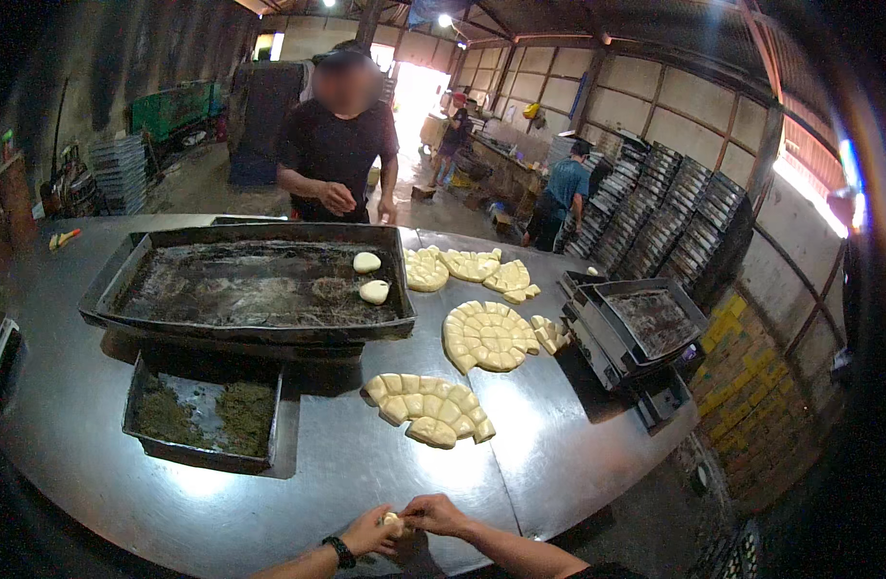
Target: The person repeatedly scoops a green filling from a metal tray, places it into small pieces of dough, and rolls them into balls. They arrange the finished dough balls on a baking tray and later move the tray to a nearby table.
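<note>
Near the table's front edge, my left hand [374, 532] holds a small piece of dough [393, 522], with a dark band around the wrist. The fingertips of my right hand [434, 515] pinch at the same piece from the right. Beyond my hands lies a partly divided slab of dough pieces [428, 405]. Farther off is a rounder divided dough disc [490, 334]. To the left, a metal pan [275, 420] contains two heaps of greenish-brown crumbly filling [246, 418]. Behind it, a large dark baking tray [255, 326] bears two dough balls [374, 292] near its right side.
More divided dough [472, 265] lies at the back of the metal table [341, 463]. Stacked small trays [638, 318] stand at the right edge. A co-worker [338, 145] stands across the table; other people are farther back. A brush [65, 238] lies at the far left.
</note>
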Tool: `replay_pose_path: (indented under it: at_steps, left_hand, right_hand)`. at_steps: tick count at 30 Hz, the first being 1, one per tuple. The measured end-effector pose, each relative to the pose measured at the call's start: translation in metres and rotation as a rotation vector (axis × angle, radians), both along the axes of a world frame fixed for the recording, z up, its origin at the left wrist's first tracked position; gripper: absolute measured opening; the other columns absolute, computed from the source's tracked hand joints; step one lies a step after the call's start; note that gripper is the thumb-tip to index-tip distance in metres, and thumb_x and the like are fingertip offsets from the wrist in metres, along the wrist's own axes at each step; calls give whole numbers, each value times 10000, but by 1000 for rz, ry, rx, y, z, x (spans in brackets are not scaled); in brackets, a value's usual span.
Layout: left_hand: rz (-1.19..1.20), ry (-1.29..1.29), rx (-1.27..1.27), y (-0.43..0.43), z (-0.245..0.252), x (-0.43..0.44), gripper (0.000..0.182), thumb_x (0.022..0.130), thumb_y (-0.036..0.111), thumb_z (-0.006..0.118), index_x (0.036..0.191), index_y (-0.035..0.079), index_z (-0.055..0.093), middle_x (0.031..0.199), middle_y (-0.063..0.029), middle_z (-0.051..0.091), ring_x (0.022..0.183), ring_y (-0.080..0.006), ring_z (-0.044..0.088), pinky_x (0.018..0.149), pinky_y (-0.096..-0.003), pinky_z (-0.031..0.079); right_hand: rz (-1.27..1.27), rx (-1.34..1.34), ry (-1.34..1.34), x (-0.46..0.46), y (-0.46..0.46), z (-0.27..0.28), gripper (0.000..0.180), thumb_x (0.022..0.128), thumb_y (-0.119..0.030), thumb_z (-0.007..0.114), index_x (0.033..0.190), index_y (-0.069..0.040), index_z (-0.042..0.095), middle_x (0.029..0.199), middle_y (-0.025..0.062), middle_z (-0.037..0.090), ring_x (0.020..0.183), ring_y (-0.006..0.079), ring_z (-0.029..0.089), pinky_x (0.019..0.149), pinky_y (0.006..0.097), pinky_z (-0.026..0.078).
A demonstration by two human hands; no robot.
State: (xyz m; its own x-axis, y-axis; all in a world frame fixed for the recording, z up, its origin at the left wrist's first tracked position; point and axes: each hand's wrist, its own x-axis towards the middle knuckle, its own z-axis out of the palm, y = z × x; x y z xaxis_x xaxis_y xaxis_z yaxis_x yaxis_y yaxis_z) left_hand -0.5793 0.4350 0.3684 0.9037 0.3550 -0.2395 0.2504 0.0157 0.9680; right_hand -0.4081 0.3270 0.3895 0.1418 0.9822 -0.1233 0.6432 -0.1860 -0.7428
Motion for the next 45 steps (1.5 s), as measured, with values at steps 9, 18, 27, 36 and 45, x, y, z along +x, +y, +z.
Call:
replay_pose_path:
  at_steps: [9, 18, 27, 36, 45]
  left_hand:
    - [259, 170, 486, -10, -2, -19, 141, 796, 186, 648, 889, 102, 713, 794, -124, 649, 765, -233, 649, 652, -347, 500]
    - [514, -144, 337, -21, -2, -11, 325, 767, 36, 663, 1088, 66, 624, 990, -93, 636, 898, -203, 630, 797, -302, 520]
    - [403, 75, 330, 1, -18, -3, 102, 754, 48, 694, 844, 23, 653, 984, -78, 593, 860, -142, 592, 709, -264, 506]
    - [679, -56, 223, 26, -34, -118, 142, 822, 105, 630, 931, 15, 614, 895, -70, 605, 843, -165, 596, 734, -295, 497]
    - [930, 131, 770, 44, -32, -208, 184, 839, 150, 566, 949, 5, 589, 1016, -123, 553, 931, -268, 521, 797, -375, 432]
  right_hand:
    - [341, -14, 22, -3, 8, -18, 319, 770, -246, 696, 1036, -89, 616, 893, 150, 607, 785, 268, 602, 697, 374, 482]
    - [70, -331, 831, 29, 35, -28, 149, 755, -64, 674, 865, -31, 579, 777, 50, 598, 709, 141, 594, 602, 284, 495]
    - [145, 4, -186, -23, 43, 25, 112, 695, -66, 661, 802, -32, 651, 802, 137, 592, 772, 322, 604, 652, 369, 498]
    - [-232, 395, -540, -77, 89, 35, 443, 913, -332, 445, 1260, -60, 492, 1325, 189, 435, 1225, 334, 416, 1011, 449, 314]
    - [-351, 346, 39, -44, 90, 26, 496, 908, -308, 488, 1323, -45, 422, 1382, 194, 379, 1302, 366, 318, 1062, 487, 235]
